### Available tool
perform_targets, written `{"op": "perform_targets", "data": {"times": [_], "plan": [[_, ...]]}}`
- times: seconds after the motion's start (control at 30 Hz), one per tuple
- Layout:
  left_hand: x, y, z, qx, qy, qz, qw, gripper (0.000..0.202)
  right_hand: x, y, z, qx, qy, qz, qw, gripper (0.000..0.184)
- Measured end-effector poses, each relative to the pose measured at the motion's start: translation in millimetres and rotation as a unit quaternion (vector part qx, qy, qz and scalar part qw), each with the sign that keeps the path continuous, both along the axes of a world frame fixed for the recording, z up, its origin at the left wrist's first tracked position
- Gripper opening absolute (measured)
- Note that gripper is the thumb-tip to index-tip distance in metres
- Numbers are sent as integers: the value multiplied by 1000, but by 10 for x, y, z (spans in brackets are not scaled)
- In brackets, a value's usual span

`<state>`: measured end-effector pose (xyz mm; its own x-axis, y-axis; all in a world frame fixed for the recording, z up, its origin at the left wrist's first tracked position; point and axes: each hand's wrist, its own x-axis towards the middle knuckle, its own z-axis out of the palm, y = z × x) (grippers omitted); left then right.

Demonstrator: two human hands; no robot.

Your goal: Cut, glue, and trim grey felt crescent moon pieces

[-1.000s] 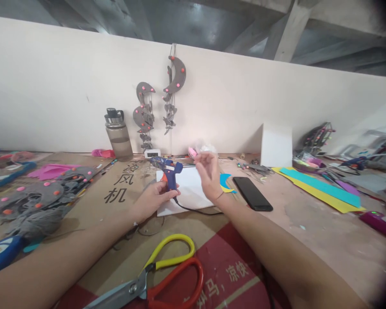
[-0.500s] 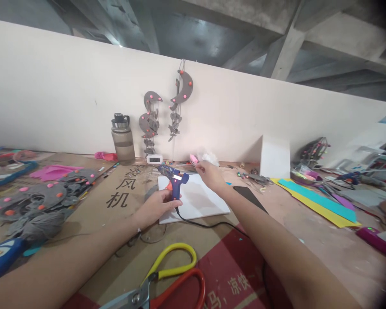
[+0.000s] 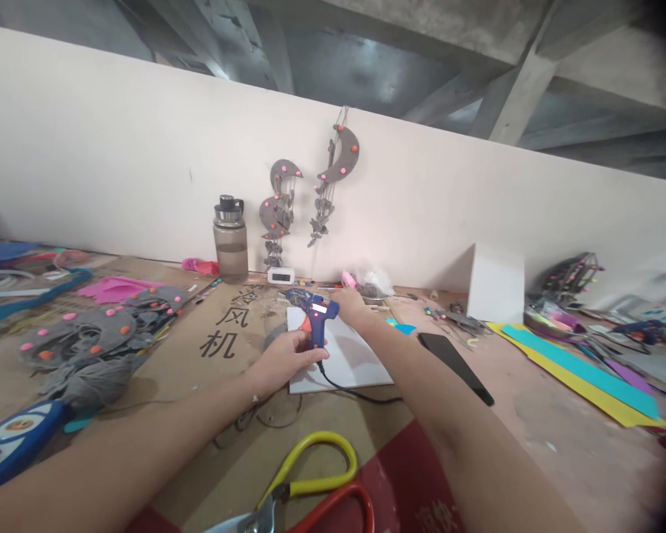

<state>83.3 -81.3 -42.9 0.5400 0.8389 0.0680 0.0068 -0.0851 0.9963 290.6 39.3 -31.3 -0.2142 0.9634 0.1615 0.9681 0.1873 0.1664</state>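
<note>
A blue hot glue gun (image 3: 318, 329) with an orange trigger stands upright over a white board (image 3: 347, 363), a small red light showing on its body. My left hand (image 3: 283, 360) is closed round its handle, thumb across the lower end. The black cord (image 3: 355, 396) runs from the handle to the right, under my forearm. My right hand (image 3: 351, 305) is just behind and right of the gun's upper end. Its fingers are mostly hidden there, so whether they hold anything cannot be made out.
Large scissors (image 3: 322, 485) with yellow and red handles lie in front. A phone (image 3: 455, 366) rests to the right. A water bottle (image 3: 231, 244) and a small white clock (image 3: 280, 276) stand by the wall. Grey felt pieces (image 3: 89, 337) and yarn lie left.
My right hand has moved left and slightly down, from beside the pink item to close behind the glue gun. The left hand keeps its hold. The camera view has turned slightly left.
</note>
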Motion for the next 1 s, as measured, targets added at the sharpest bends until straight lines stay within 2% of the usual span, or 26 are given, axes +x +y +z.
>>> {"op": "perform_targets", "data": {"times": [0.13, 0.27, 0.4, 0.53, 0.63, 0.73, 0.8, 0.9, 0.93, 1.0], "plan": [[-3, -9, 12, -14, -5, -5, 1000, 41, -43, 83, -19, -5, 6, -26, 1000, 36], [1, -25, 39, -16, 8, 1, 1000, 37, -23, 79, 40, 25, 46, -26, 998, 36], [5, -20, 37, -18, 4, -5, 1000, 38, 94, 13, 231, 100, 137, -15, 985, 22], [2, 6, 6, -11, 6, -12, 1000, 38, 286, -119, 477, 180, 261, -10, 949, 25], [-7, 18, -1, 9, 13, -16, 1000, 38, 413, -263, 579, 216, 355, -24, 909, 24], [-14, 6, 24, 18, 25, -8, 999, 39, 476, -434, 568, 244, 429, -38, 869, 27], [-17, -9, 47, 17, 28, 1, 999, 40, 478, -557, 514, 265, 512, -29, 817, 22], [-20, -15, 56, 17, 26, 14, 999, 43, 434, -725, 420, 272, 667, 13, 694, 23], [-21, -8, 48, 19, 27, 18, 999, 44, 410, -770, 398, 268, 696, 23, 666, 27], [-21, 16, 16, 19, 29, 22, 999, 44, 354, -838, 381, 257, 718, 31, 646, 32]]}}
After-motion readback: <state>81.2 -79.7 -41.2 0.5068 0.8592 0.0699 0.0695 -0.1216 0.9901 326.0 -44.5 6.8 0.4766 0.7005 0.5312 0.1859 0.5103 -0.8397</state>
